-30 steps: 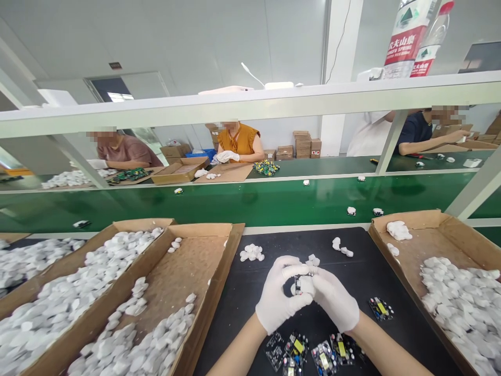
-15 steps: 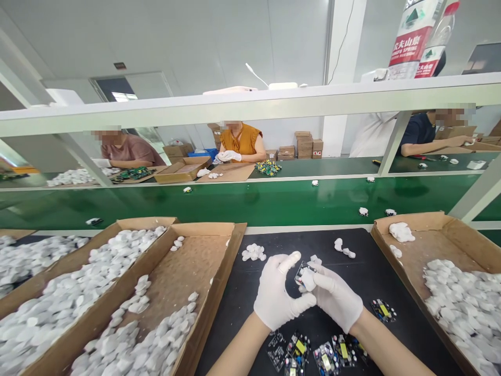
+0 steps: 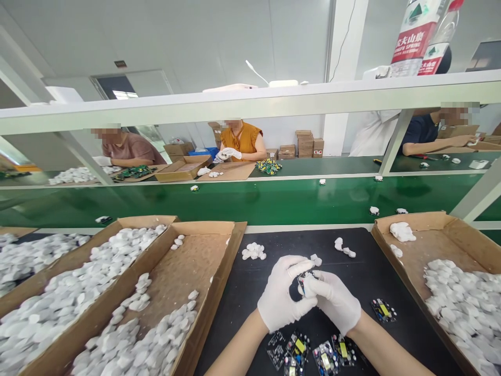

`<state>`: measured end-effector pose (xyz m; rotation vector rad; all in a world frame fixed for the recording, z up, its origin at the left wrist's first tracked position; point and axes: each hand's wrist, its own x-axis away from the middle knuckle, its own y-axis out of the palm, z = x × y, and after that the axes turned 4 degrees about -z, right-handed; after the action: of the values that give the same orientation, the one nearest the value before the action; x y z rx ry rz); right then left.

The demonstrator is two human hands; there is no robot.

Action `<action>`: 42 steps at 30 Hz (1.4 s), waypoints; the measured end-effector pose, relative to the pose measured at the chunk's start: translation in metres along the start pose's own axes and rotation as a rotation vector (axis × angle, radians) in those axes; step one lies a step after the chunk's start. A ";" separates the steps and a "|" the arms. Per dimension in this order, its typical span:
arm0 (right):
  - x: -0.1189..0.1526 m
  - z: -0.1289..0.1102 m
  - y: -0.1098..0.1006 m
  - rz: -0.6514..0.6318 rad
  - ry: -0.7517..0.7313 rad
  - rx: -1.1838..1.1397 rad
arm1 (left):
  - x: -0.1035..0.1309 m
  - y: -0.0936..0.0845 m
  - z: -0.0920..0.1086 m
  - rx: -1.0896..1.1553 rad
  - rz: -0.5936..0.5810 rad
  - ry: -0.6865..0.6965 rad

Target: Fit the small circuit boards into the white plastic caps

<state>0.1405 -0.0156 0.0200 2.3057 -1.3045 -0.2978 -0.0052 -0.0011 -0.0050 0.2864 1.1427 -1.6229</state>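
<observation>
Both hands wear white gloves and meet over the black work mat. A small circuit board is between them, with a white lump pressed against its face. My right hand is closed on the board and lump, fingers partly hiding them. My left hand curls round the board's other side, index finger at its top edge and thumb below. Just beyond the fingers lies a loose white lump. Several circuit boards with yellow parts lie near my forearms, and a single board sits right of my right hand.
Cardboard trays of white lumps stand at left and right. A small pile of lumps lies on the mat. Beyond runs a green conveyor belt carrying boards, under a white shelf. Co-workers sit across.
My left hand has closed in from spread fingers to touch the board at its top and bottom. Boards on the conveyor have shifted to the right.
</observation>
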 end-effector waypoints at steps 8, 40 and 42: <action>0.000 0.006 -0.003 -0.118 0.003 -0.138 | -0.001 -0.002 0.003 0.623 -0.184 -0.367; 0.005 0.000 0.002 -0.122 -0.028 0.174 | 0.000 -0.001 0.007 0.262 0.004 0.037; 0.005 -0.003 0.003 -0.047 -0.027 0.282 | 0.000 0.000 0.005 0.270 -0.008 0.031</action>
<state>0.1420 -0.0206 0.0240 2.5764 -1.3834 -0.1692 -0.0038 -0.0053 -0.0027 0.4831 0.9478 -1.7858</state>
